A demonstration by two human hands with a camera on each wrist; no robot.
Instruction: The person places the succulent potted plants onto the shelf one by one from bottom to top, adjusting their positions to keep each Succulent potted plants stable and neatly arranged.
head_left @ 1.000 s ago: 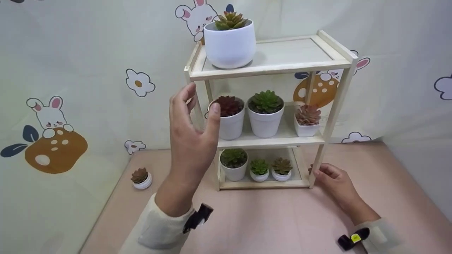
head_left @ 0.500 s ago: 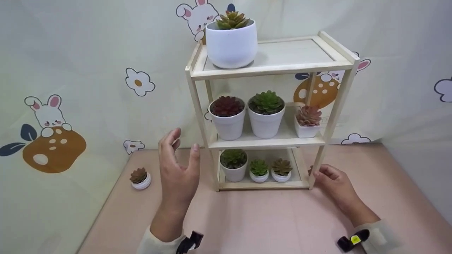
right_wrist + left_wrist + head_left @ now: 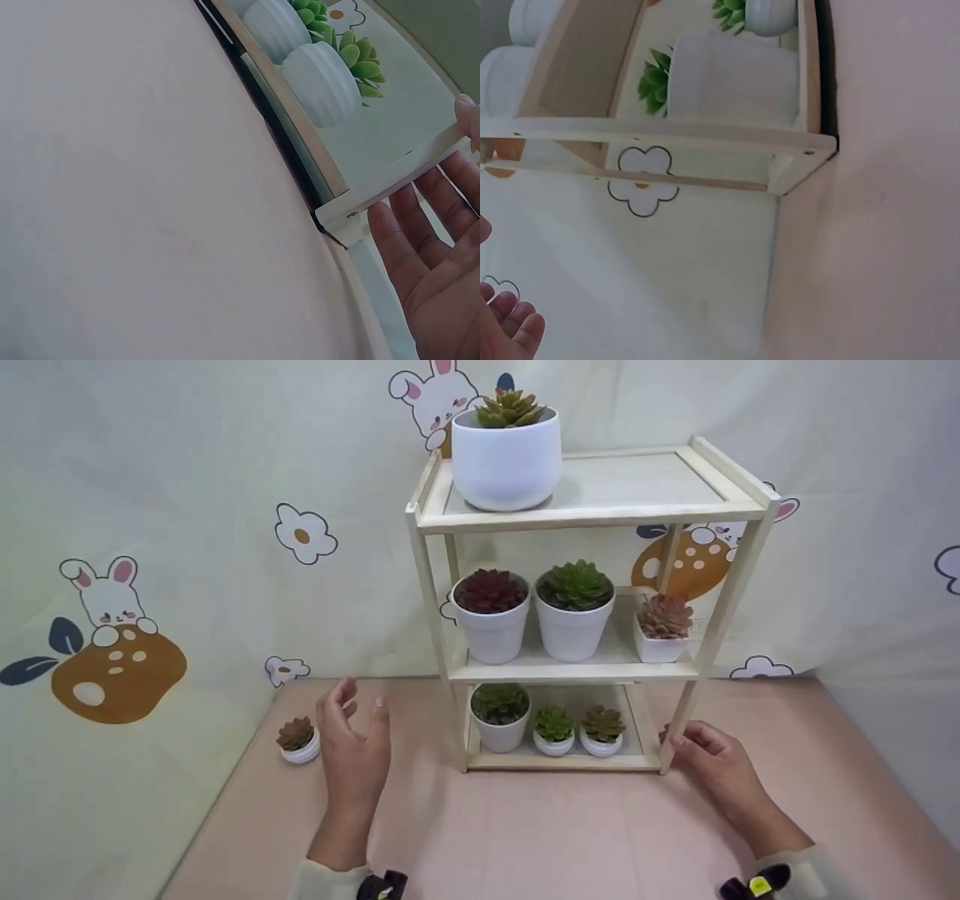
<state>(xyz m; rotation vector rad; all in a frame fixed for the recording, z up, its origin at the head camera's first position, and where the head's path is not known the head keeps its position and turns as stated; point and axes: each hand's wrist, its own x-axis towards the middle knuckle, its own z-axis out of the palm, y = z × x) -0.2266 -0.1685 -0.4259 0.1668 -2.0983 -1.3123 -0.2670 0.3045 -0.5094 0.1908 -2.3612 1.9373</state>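
My left hand (image 3: 354, 757) is raised over the table, fingers loosely bent and thumb apart, with nothing in it. Just to its left stands a small brown succulent (image 3: 298, 739) in a white ribbed pot. My right hand (image 3: 718, 761) holds the lower front right leg of a pale wooden plant shelf (image 3: 570, 671). In the right wrist view, the thumb (image 3: 466, 116) lies on one side of that leg and the fingers (image 3: 401, 247) on the other. Only fingertips (image 3: 514, 319) of the left hand show in the left wrist view.
A large white pot (image 3: 507, 461) with a succulent stands on the shelf's top left. The middle tier bears dark red (image 3: 491, 592), green (image 3: 576, 587) and pink (image 3: 664, 619) succulents. Three potted succulents (image 3: 555, 727) line the bottom tier. A patterned cloth (image 3: 225, 585) hangs behind.
My left hand has come down and left, away from the shelf's left side, towards the small brown succulent. The right hand keeps its hold on the leg. The view has shifted slightly.
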